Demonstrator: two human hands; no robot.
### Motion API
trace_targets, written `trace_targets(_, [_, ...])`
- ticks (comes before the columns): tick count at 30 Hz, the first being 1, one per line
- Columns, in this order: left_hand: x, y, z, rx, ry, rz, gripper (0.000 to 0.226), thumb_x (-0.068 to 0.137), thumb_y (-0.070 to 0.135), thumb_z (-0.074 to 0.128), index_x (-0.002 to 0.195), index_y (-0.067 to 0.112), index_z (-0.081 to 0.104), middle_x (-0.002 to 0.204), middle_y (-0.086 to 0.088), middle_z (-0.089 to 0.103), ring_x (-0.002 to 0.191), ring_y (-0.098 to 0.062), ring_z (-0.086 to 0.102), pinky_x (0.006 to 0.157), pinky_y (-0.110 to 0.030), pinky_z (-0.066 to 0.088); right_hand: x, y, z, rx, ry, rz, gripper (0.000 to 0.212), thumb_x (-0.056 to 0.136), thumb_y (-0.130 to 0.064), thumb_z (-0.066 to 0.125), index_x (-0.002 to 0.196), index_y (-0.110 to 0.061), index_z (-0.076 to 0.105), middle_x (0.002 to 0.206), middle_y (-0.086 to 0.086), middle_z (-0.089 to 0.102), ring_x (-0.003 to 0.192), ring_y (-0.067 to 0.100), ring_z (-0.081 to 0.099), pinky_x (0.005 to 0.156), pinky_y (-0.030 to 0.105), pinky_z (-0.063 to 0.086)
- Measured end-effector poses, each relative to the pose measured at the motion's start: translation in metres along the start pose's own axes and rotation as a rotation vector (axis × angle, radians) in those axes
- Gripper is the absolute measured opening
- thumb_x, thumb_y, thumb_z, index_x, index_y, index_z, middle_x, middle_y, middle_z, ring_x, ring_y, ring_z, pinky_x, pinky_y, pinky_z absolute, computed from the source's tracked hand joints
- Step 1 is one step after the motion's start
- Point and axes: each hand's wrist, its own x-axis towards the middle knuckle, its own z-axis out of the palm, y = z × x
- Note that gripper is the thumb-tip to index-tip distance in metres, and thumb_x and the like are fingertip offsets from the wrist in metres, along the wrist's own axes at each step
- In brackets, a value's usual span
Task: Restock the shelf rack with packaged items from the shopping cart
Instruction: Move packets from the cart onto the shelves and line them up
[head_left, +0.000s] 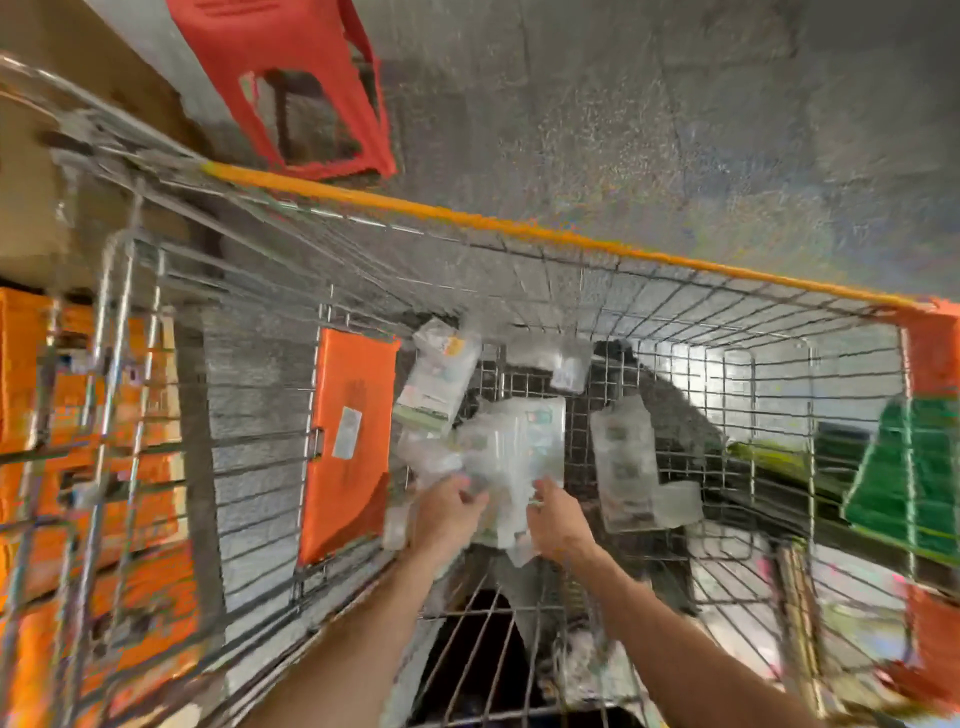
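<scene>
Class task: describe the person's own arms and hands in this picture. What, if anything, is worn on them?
No sleeve covers the left forearm or the right forearm in view. The left hand and right hand are ungloved. No watch, bracelet or ring shows, though blur could hide a small one.

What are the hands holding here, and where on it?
Left hand and right hand grip the clear packet bundle by its near edge, inside the shopping cart.

no legible text, labels too blurred
</scene>
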Motion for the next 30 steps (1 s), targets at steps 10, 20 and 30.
trace_targets(10, [0.077, 0.006, 0.044, 0.114, 0.016, -0.061, 0.036, 0.094, 0.026, 0.059, 0.125, 0.008, 0.055, 0.111, -0.011, 0.064, 0.102, -0.027, 0.061, 0.086, -0.034, 0.049, 0.089, 0.006, 0.040, 0.415, 0.022, 0.131, 0.023, 0.095, -0.018, 0.055, 0.112, -0.012, 0.041, 0.097, 0.002, 0.055, 0.085, 0.018, 0.054, 0.057, 0.015, 0.038])
trace_targets(20, [0.080, 0.000, 0.048, -0.100, -0.085, 0.070, 0.062, 0.094, 0.055, 0.046, 0.150, 0.038, 0.023, 0.148, -0.003, 0.035, 0.127, -0.018, 0.044, 0.099, -0.033, 0.044, 0.096, 0.009, -0.010, 0.810, -0.115, 0.112, 0.048, 0.096, -0.027, 0.056, 0.134, 0.000, 0.045, 0.132, 0.016, 0.054, 0.120, 0.034, 0.053, 0.092, 0.036, 0.046])
trace_targets(30, [0.069, 0.031, 0.032, -0.356, -0.075, 0.150, 0.092, 0.062, 0.069, 0.076, 0.138, 0.056, 0.026, 0.132, 0.000, 0.057, 0.114, -0.025, 0.060, 0.097, -0.051, 0.049, 0.047, 0.027, -0.050, 1.033, -0.050, -0.012, 0.029, 0.099, -0.031, 0.048, 0.100, -0.004, 0.057, 0.051, -0.006, 0.056, 0.042, 0.005, 0.051, 0.039, 0.019, 0.040])
